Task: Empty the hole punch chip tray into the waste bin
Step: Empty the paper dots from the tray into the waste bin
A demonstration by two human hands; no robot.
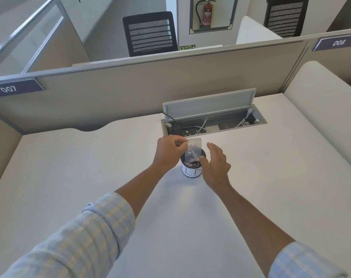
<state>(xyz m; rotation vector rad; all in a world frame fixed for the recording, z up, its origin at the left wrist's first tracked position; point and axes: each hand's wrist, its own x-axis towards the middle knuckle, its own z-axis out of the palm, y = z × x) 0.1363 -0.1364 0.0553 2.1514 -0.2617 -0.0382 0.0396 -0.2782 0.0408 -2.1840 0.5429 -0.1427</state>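
A clear plastic chip tray (pixel 194 147) is tilted over a small round waste bin (pixel 191 171) with a dark rim and white sides, in the middle of the desk. Paper chips lie in the lower end of the tray and inside the bin. My left hand (pixel 169 150) pinches the tray's upper left edge. My right hand (pixel 215 165) is to the right of the bin, fingers spread, its thumb touching the tray's lower right corner near the bin rim. The hole punch itself is not in view.
Behind the bin an open cable hatch (pixel 212 125) in the white desk (pixel 90 169) holds plugs, cables and a few loose chips; its lid (pixel 208 104) stands up. A beige partition (pixel 130 91) closes the desk's far side.
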